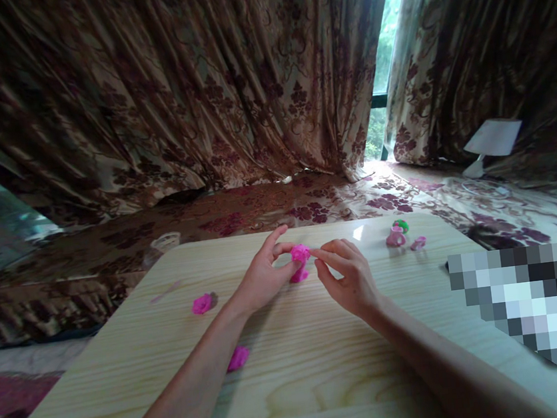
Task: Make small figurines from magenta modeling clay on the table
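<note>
My left hand (266, 274) grips a bright pink lumpy clay figure (300, 255) between thumb and fingers, with one finger stretched upward. The figure stands upright near the middle of the table, with a knobbly upper part and a smoother base. On its right side, my right hand (349, 275) brings thumb and index fingertips close together at the upper part. Whether a small bit sits in that pinch is too small to tell. A loose pink clay lump (201, 303) lies to the left. Another pink lump (238, 358) is partly hidden behind my left forearm.
At the table's (300, 401) far right are a pale pink piece (395, 236), a green ball-like piece (400, 226) and a small pink piece (418, 243). A clear container (162, 246) stands past the far left corner. A white lamp (494, 137) is at back right.
</note>
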`<state>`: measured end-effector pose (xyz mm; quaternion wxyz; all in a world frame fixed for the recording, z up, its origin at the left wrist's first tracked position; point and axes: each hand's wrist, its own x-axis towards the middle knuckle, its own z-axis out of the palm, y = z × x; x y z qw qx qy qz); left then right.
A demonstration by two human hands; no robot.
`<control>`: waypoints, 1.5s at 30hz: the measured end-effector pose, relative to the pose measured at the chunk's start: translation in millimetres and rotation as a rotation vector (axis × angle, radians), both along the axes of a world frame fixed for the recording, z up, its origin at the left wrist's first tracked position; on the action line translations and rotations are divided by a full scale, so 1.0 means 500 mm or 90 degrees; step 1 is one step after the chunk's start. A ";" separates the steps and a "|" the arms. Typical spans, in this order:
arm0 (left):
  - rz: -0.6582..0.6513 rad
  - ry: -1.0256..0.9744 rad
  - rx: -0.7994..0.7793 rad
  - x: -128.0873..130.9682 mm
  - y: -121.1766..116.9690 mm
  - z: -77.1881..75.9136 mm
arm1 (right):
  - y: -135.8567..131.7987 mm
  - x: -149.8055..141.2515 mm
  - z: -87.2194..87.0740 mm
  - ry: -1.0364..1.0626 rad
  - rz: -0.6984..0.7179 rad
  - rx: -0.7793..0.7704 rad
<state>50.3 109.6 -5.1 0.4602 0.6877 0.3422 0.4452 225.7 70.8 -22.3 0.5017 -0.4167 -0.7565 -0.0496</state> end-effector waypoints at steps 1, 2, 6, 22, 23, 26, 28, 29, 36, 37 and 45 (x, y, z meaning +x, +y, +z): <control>0.001 -0.001 -0.002 0.000 0.000 0.000 | 0.000 0.000 0.000 0.000 -0.001 0.001; 0.000 -0.002 -0.004 0.000 0.000 0.000 | 0.001 0.000 0.000 -0.002 -0.002 0.003; -0.007 0.003 -0.006 0.000 -0.001 0.001 | 0.005 -0.002 -0.002 -0.020 -0.005 0.002; -0.014 -0.007 -0.010 0.002 -0.001 0.000 | -0.003 0.001 0.009 -0.003 -0.013 -0.006; -0.013 -0.009 -0.010 0.002 -0.001 0.000 | -0.005 0.003 0.010 0.004 -0.013 -0.003; -0.011 -0.010 -0.002 0.002 -0.001 -0.002 | -0.004 0.006 0.009 0.001 -0.007 0.004; -0.011 -0.006 0.010 0.002 -0.001 -0.003 | -0.002 0.006 0.006 -0.016 -0.002 0.003; -0.012 -0.005 0.017 0.002 0.000 -0.004 | -0.001 0.005 0.004 -0.023 -0.001 0.000; -0.025 -0.009 0.019 0.002 -0.001 -0.006 | -0.002 0.001 0.004 -0.024 -0.003 0.010; -0.025 -0.012 0.016 0.002 -0.001 -0.006 | -0.002 0.001 0.004 -0.030 -0.003 0.009; -0.020 -0.030 -0.001 0.004 -0.004 -0.003 | 0.000 -0.007 0.010 -0.004 -0.042 0.011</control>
